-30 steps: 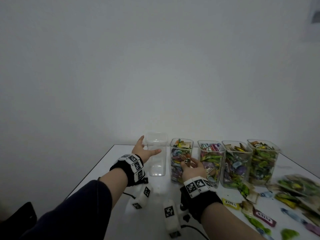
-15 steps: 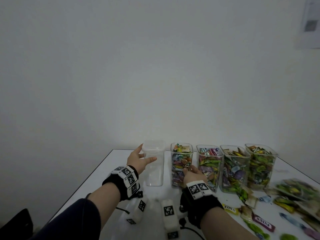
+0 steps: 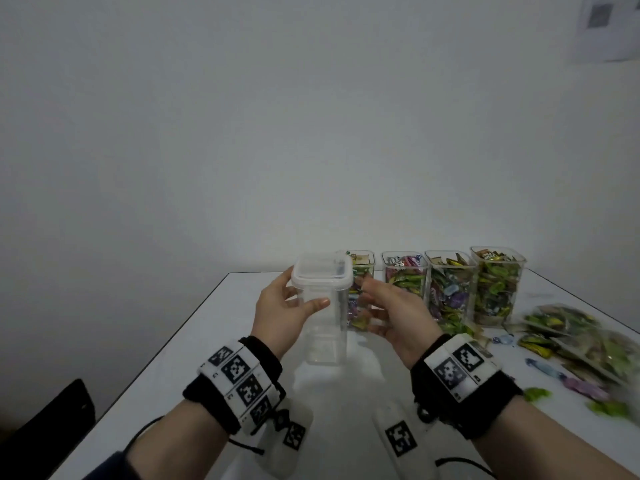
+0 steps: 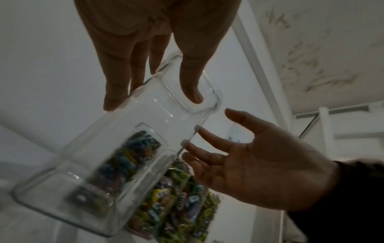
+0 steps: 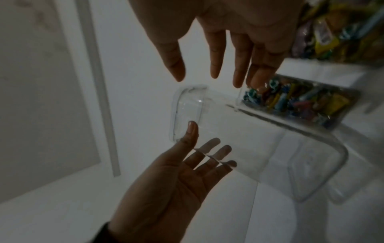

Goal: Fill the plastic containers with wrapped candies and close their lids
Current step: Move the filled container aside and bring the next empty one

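I'm holding the empty clear container, lid on, at lower centre of the frame with my left hand wrapped around it; my right hand is hovering open just beside it. Four candy-filled containers are crowding its right; the table edge is lying left.

1. Bare white table lies left of the empty clear lidded container
2. Four open clear containers packed with wrapped candies wall off the rear, standing side by side
3. Loose candies and candy bags clutter the right edge
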Action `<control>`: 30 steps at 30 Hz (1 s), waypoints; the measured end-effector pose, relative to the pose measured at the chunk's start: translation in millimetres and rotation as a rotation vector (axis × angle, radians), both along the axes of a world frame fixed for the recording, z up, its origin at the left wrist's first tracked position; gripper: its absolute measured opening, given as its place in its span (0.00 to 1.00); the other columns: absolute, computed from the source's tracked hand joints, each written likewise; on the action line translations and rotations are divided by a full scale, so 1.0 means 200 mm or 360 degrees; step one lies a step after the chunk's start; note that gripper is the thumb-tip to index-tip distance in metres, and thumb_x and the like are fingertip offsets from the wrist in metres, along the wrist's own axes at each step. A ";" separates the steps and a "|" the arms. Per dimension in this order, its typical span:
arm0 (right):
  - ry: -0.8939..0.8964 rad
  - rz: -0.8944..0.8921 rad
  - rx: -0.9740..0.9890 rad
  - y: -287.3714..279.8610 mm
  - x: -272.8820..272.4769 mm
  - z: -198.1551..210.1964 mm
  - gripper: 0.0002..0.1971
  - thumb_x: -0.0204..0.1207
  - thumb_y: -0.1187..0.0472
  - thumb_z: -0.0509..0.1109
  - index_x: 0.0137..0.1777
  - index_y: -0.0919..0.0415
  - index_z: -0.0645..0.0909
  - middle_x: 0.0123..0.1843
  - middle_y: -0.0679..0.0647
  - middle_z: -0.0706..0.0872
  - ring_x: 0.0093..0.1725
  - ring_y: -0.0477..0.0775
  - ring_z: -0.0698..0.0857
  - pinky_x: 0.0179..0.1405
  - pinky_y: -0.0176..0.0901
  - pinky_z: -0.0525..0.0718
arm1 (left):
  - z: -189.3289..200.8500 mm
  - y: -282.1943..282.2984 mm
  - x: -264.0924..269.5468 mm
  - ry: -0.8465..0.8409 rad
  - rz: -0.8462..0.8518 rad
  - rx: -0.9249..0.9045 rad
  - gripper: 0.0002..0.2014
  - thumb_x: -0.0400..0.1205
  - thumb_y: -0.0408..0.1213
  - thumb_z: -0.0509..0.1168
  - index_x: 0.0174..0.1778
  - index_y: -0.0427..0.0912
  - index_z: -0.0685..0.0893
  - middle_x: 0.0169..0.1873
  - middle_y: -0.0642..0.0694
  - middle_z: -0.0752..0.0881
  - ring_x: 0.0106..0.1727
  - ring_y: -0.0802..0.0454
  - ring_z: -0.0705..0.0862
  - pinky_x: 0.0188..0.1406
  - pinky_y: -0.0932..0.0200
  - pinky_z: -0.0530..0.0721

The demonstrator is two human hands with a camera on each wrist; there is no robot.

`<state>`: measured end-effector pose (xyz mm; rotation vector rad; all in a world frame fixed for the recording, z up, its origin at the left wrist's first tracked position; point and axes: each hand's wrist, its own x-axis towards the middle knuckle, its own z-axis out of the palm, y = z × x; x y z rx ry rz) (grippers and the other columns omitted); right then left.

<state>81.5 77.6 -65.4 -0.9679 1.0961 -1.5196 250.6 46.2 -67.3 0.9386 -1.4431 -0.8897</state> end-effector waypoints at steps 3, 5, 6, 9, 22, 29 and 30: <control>0.0325 0.0062 -0.0169 0.11 -0.04 0.03 0.29 0.71 0.40 0.70 0.72 0.45 0.74 0.67 0.45 0.80 0.63 0.46 0.78 0.59 0.47 0.77 | 0.00 0.16 -0.07 0.0096 -0.0129 0.0023 0.31 0.67 0.25 0.78 0.66 0.47 0.81 0.49 0.47 0.89 0.45 0.55 0.89 0.37 0.66 0.83; 0.0460 0.0142 -0.0273 0.17 -0.08 0.04 0.35 0.67 0.32 0.68 0.75 0.33 0.65 0.72 0.39 0.71 0.70 0.44 0.70 0.68 0.50 0.70 | -0.01 0.26 -0.12 0.0130 -0.0220 0.0029 0.31 0.67 0.25 0.79 0.64 0.49 0.81 0.50 0.47 0.90 0.46 0.56 0.89 0.35 0.68 0.82; 0.0501 0.0176 -0.0324 0.19 -0.09 0.04 0.36 0.66 0.31 0.67 0.75 0.31 0.63 0.73 0.38 0.70 0.71 0.42 0.70 0.67 0.48 0.71 | -0.02 0.29 -0.15 0.0135 -0.0253 0.0028 0.30 0.67 0.26 0.79 0.64 0.49 0.81 0.51 0.48 0.90 0.47 0.56 0.89 0.34 0.69 0.81; 0.0533 0.0196 -0.0401 0.25 -0.14 0.03 0.31 0.67 0.34 0.68 0.72 0.31 0.66 0.66 0.36 0.78 0.56 0.34 0.84 0.48 0.34 0.82 | -0.05 0.38 -0.23 0.0184 -0.0309 0.0067 0.29 0.68 0.26 0.78 0.65 0.47 0.81 0.54 0.50 0.88 0.53 0.50 0.88 0.36 0.67 0.81; 0.0247 0.0070 -0.0211 0.31 -0.25 -0.10 0.20 0.59 0.55 0.65 0.53 0.40 0.80 0.57 0.57 0.84 0.51 0.56 0.84 0.46 0.54 0.84 | -0.08 0.48 -0.35 0.0256 -0.0401 0.0434 0.20 0.76 0.43 0.72 0.62 0.42 0.78 0.54 0.43 0.86 0.47 0.55 0.88 0.29 0.62 0.84; 0.0286 0.0106 -0.0171 0.28 -0.29 -0.11 0.17 0.58 0.54 0.63 0.49 0.39 0.80 0.54 0.54 0.84 0.46 0.51 0.82 0.30 0.39 0.80 | -0.09 0.45 -0.35 0.0072 -0.0359 0.0319 0.33 0.59 0.57 0.73 0.58 0.45 0.80 0.51 0.50 0.86 0.41 0.63 0.87 0.34 0.63 0.85; 0.0283 0.0122 -0.0165 0.28 -0.29 -0.11 0.17 0.58 0.54 0.63 0.48 0.39 0.80 0.54 0.54 0.83 0.47 0.52 0.82 0.31 0.40 0.80 | -0.09 0.45 -0.35 0.0072 -0.0354 0.0295 0.33 0.59 0.57 0.72 0.58 0.44 0.80 0.51 0.50 0.86 0.42 0.61 0.87 0.32 0.67 0.83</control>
